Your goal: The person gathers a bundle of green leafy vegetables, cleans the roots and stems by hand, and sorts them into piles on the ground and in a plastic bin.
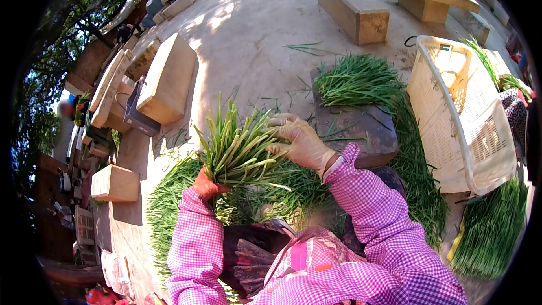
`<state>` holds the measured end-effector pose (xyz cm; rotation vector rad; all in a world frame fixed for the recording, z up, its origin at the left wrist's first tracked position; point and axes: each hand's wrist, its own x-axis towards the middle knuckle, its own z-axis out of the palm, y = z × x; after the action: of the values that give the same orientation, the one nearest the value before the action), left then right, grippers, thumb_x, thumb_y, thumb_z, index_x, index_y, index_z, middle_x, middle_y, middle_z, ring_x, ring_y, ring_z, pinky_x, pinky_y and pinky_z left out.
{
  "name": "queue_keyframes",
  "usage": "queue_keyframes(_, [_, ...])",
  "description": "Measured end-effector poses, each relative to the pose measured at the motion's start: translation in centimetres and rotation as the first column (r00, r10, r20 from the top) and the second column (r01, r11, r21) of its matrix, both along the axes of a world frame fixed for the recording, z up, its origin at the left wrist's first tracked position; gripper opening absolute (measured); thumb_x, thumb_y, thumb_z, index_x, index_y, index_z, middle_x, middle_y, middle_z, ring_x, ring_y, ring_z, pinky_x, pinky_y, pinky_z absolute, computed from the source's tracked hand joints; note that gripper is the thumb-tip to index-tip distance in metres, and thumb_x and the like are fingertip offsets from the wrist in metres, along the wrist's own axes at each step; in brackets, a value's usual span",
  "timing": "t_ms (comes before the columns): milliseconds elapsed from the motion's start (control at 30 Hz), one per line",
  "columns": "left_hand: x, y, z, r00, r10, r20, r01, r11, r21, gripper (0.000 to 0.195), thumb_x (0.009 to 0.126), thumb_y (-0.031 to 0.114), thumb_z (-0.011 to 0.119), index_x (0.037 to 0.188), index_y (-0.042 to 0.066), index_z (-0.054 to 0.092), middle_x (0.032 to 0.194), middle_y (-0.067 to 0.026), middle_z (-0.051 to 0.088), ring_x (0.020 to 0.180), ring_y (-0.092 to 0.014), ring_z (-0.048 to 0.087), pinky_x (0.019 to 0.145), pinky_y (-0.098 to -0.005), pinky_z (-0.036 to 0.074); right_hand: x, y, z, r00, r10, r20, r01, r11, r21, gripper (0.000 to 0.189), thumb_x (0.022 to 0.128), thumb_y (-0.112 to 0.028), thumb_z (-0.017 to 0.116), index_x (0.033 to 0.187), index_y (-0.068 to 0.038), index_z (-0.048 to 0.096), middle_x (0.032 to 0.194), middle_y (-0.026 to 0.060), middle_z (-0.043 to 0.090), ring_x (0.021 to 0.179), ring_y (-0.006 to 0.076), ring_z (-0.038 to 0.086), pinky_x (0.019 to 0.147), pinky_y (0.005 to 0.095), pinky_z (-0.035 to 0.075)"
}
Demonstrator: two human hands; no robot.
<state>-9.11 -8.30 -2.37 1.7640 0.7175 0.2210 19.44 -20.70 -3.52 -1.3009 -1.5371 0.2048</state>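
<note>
My left hand (pixel 208 184), in an orange-red glove, is closed around a bundle of leafy green stalks (pixel 241 148) that look like garlic chives. The pale cut ends of the bundle fan upward and to the right. At its right side is my right hand (pixel 298 137), in a thin pale glove, with bent fingers at the stalk ends. Whether those fingers pinch any stalk cannot be made out. Below and around both hands lie loose green stalks (pixel 296 182). To the right, a heap of green leaves (pixel 360 78) rests on a low dark block (pixel 360 131).
A white plastic crate (pixel 461 135) stands tilted at the right, with more bundled greens (pixel 491 228) below it. Greens (pixel 169 212) line my left side. Concrete benches (pixel 169 80) (pixel 351 10) stand left and far right. A grey box (pixel 137 110) sits beside the left bench.
</note>
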Motion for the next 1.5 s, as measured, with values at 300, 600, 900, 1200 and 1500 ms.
queue_keyframes(300, [-0.4, 0.4, 0.2, 0.998, -0.028, -0.058, 0.03, 0.999, 0.032, 0.08, 0.057, 0.001, 0.082, 0.13, 0.005, 0.05, 0.123, -0.007, 0.06, 0.113, -0.02, 0.056, 0.099, -0.0359, 0.043, 4.0, -1.0, 1.7, 0.432, 0.49, -0.757, -0.476, 0.837, 0.27, 0.02, 0.087, -0.018, 0.066, 0.097, -0.002, 0.068, 0.104, 0.0081, 0.067, 0.089, 0.0169, 0.064, 0.086, 0.0312, 0.048])
queue_keyframes(600, [-2.2, 1.5, -0.9, 0.996, -0.022, 0.084, 0.03, 0.994, -0.105, 0.083, 0.054, 0.0, 0.078, 0.132, 0.005, 0.049, 0.126, -0.0085, 0.058, 0.115, -0.022, 0.054, 0.1, -0.037, 0.042, 5.6, -1.6, 1.4, 0.801, -0.094, -0.592, -0.023, 0.982, -0.187, 0.025, 0.09, -0.02, 0.065, 0.109, -0.003, 0.066, 0.098, 0.0038, 0.069, 0.088, 0.0109, 0.061, 0.077, 0.025, 0.049])
queue_keyframes(900, [-1.6, 1.2, 0.0, 0.998, -0.034, 0.045, 0.038, 0.993, -0.113, 0.085, 0.053, 0.0, 0.079, 0.132, 0.005, 0.049, 0.127, -0.0084, 0.058, 0.116, -0.022, 0.054, 0.101, -0.0372, 0.041, 1.4, -1.1, 1.6, 0.948, 0.156, -0.279, -0.174, 0.984, -0.043, 0.028, 0.086, -0.028, 0.069, 0.094, 0.0, 0.068, 0.094, 0.0006, 0.068, 0.085, 0.0108, 0.059, 0.081, 0.027, 0.047])
queue_keyframes(1200, [-1.4, 0.5, 0.8, 0.999, -0.028, 0.039, 0.032, 0.992, -0.125, 0.087, 0.052, 0.0, 0.079, 0.133, 0.005, 0.048, 0.127, -0.0082, 0.058, 0.116, -0.022, 0.054, 0.101, -0.0374, 0.041, 5.1, -1.5, 2.3, 0.508, 0.162, -0.846, -0.095, 0.987, 0.131, 0.017, 0.091, -0.016, 0.061, 0.093, 0.0, 0.068, 0.089, 0.0057, 0.069, 0.083, 0.0118, 0.062, 0.082, 0.0271, 0.047])
queue_keyframes(1500, [-1.3, 0.6, -0.7, 0.996, -0.083, -0.034, 0.078, 0.989, -0.126, 0.083, 0.057, 0.001, 0.084, 0.132, 0.004, 0.047, 0.125, -0.0071, 0.059, 0.115, -0.018, 0.054, 0.101, -0.0341, 0.041, 1.5, -0.9, 0.1, 0.961, 0.156, -0.23, -0.195, 0.968, -0.159, 0.032, 0.082, -0.022, 0.071, 0.111, -0.01, 0.067, 0.115, 0.0096, 0.064, 0.105, 0.0243, 0.059, 0.094, 0.0347, 0.044])
